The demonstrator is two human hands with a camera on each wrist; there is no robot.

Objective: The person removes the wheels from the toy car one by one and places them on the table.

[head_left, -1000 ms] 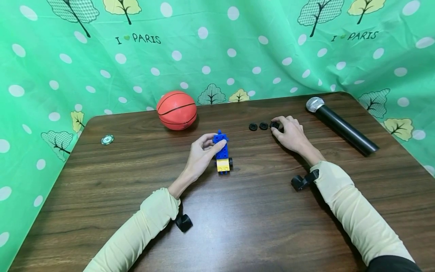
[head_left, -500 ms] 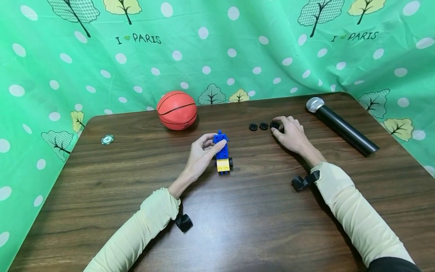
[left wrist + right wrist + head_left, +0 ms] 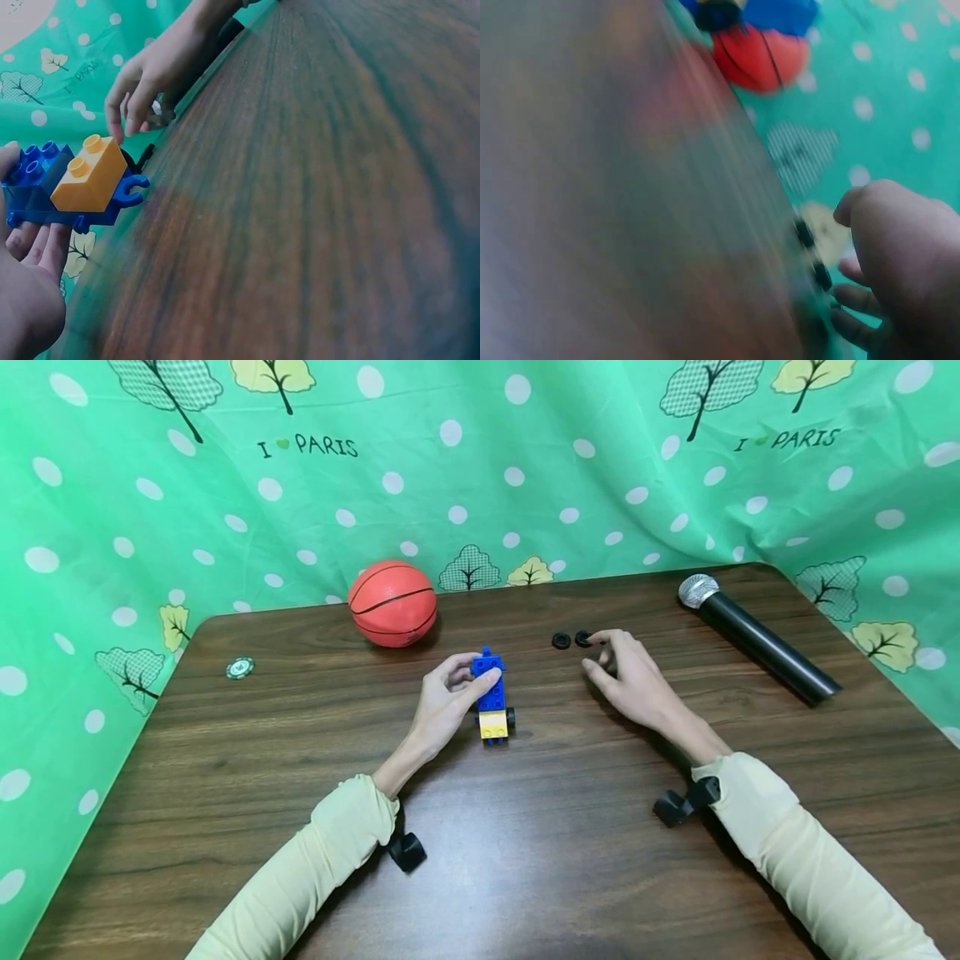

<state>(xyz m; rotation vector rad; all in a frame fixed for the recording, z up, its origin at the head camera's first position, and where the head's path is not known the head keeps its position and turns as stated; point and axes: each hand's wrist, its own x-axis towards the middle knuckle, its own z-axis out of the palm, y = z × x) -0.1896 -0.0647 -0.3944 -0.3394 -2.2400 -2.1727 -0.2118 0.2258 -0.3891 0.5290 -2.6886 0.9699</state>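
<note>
My left hand (image 3: 446,697) grips a toy building-block car (image 3: 491,693) by its blue body, with thumb and fingers on either side. A yellow sloped brick (image 3: 91,174) sits on one end of it, and a black wheel (image 3: 511,718) is on the side of that end. My right hand (image 3: 633,681) is over the table beside two loose black wheels, one (image 3: 561,641) farther left and one (image 3: 582,638) near its index fingertip. Its thumb and index tips are apart. A third loose wheel is not visible; whether the hand holds or covers it is unclear.
An orange toy basketball (image 3: 392,603) stands at the back, left of the car. A black microphone (image 3: 768,643) with a silver head lies at the right. A green-and-white poker chip (image 3: 240,667) lies far left. Polka-dot cloth (image 3: 450,468) hangs behind the wooden table (image 3: 555,843).
My right hand has moved left and nearer from the rightmost loose wheel, which has gone from view. My left hand and the toy car stay in place.
</note>
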